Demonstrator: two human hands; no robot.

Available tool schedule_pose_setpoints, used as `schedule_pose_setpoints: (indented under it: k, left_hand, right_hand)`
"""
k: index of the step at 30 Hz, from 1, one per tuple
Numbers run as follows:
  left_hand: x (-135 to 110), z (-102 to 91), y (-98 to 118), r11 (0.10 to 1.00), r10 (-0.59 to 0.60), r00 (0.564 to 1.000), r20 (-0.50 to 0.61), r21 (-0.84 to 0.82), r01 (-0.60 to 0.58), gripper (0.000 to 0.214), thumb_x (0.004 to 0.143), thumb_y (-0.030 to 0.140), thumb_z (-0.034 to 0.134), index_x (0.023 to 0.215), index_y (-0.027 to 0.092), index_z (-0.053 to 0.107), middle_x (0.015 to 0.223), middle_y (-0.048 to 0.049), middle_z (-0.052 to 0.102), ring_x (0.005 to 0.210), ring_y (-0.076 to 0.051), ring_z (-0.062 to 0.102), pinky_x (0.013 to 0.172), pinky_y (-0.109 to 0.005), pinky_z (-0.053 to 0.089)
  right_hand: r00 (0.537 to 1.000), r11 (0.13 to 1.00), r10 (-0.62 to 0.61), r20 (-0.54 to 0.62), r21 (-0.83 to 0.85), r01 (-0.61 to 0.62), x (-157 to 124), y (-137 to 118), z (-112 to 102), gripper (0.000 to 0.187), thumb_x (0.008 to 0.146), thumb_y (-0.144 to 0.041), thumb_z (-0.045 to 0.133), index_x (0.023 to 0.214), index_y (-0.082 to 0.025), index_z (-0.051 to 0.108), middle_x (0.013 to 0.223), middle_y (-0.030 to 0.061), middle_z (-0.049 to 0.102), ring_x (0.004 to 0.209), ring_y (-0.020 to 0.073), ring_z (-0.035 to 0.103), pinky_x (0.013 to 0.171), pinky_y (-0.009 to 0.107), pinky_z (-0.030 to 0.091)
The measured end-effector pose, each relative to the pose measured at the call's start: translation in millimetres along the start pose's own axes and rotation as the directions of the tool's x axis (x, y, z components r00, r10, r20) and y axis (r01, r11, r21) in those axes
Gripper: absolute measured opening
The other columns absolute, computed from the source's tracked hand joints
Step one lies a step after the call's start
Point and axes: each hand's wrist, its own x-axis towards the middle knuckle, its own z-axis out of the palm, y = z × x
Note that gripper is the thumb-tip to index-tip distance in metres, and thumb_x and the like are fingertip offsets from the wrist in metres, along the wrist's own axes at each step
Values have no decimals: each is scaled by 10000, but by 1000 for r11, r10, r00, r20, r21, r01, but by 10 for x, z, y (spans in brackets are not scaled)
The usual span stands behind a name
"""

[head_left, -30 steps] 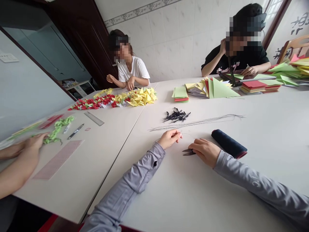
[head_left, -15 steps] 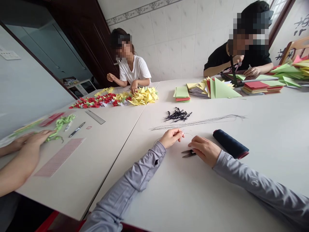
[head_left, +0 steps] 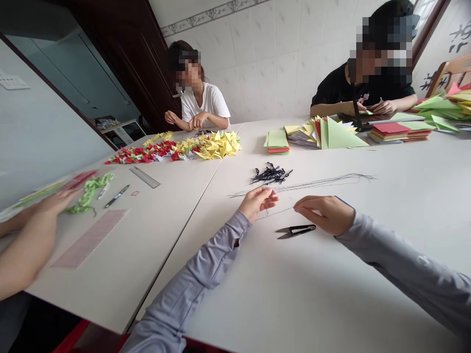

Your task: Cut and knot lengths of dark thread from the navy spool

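My left hand (head_left: 258,201) and my right hand (head_left: 325,214) each pinch an end of a thin dark thread (head_left: 277,212) stretched between them just above the white table (head_left: 294,294). Small black thread snips (head_left: 296,229) lie on the table below my right hand, with nobody holding them. A row of long cut threads (head_left: 305,185) runs across the table beyond my hands. A little heap of black knotted pieces (head_left: 270,175) sits behind that. My right hand and sleeve hide most of the dark thread spool.
Another person's arm (head_left: 25,245) reaches in at the left by green paper pieces (head_left: 88,191), a pen (head_left: 117,196) and a ruler (head_left: 144,177). Folded yellow and red papers (head_left: 191,148) lie before a seated person. Stacks of coloured paper (head_left: 320,133) lie near another person at the back right.
My right hand has let go of the snips, which now lie on the table, and has moved up and right to pinch the thread. The thread is now pulled taut between both hands.
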Motion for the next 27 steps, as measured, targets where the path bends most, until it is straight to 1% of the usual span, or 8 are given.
schedule_pose_setpoints:
  k: [2, 5, 7, 9, 13, 17, 21, 27]
  left_hand:
    - [13, -15, 41, 996, -22, 1000, -14, -90, 21, 299, 671, 374, 728, 777, 123, 604, 810, -30, 620, 822, -132, 636, 778, -266, 494]
    - [2, 3, 84, 987, -24, 1000, -11, -162, 21, 239, 671, 329, 733, 766, 139, 626, 835, -24, 642, 850, -132, 620, 826, -291, 472]
    - [-25, 38, 98, 983, -9, 1000, -7, -181, 7, 212, 666, 314, 735, 755, 151, 634, 866, -18, 655, 866, -124, 601, 852, -294, 456]
    - [-57, 76, 105, 985, 8, 1000, 8, -170, -7, 212, 659, 321, 737, 756, 160, 638, 897, -18, 660, 889, -119, 586, 873, -290, 440]
    - [-101, 128, 112, 994, 36, 997, 64, -102, -29, 233, 694, 373, 695, 788, 166, 644, 922, -22, 650, 925, -125, 576, 880, -274, 415]
    - [-106, 153, 115, 994, 44, 997, 71, -102, -36, 238, 696, 378, 688, 795, 165, 650, 922, -21, 641, 906, -129, 577, 851, -259, 410]
    - [-97, 154, 102, 998, 39, 996, 81, -54, -34, 242, 707, 387, 674, 789, 161, 653, 863, -26, 639, 864, -127, 568, 826, -255, 413]
    - [-55, 106, 40, 999, 16, 998, 65, -37, -14, 253, 716, 411, 663, 835, 187, 660, 952, -29, 647, 940, -135, 558, 857, -263, 399]
  right_hand:
    - [998, 995, 54, 25, -80, -52, 9, 1, -112, 262, 821, -333, 467, 651, -218, 630, 770, 62, 682, 669, 180, 598, 663, 313, 439]
    - [984, 984, 118, -130, -117, -133, 76, -64, -140, 235, 806, -333, 489, 626, -201, 564, 744, 58, 609, 542, 130, 513, 598, 299, 397]
    - [957, 986, 156, -245, -17, -165, 156, -138, -55, 177, 791, -320, 508, 678, -191, 549, 809, 55, 563, 537, 109, 493, 603, 297, 407]
    - [935, 972, 224, -276, 129, -195, 246, -196, 79, 126, 760, -296, 544, 707, -183, 558, 790, 42, 524, 551, 101, 485, 615, 296, 423]
    - [928, 860, 342, -145, 447, -247, 373, -174, 341, 153, 718, -296, 585, 804, -174, 615, 627, -18, 462, 488, 85, 437, 510, 266, 398]
    - [946, 695, 322, 34, 670, -261, 408, -68, 473, 298, 691, -397, 615, 884, -170, 623, 511, -69, 410, 409, 65, 383, 411, 230, 336]
    - [945, 600, 326, 24, 768, -226, 413, -45, 499, 341, 623, -483, 684, 726, -173, 583, 528, -64, 457, 434, 38, 365, 404, 195, 334]
    - [933, 597, 356, 58, 754, -274, 395, -20, 497, 344, 623, -476, 702, 664, -172, 548, 480, -57, 470, 428, 50, 421, 420, 196, 359]
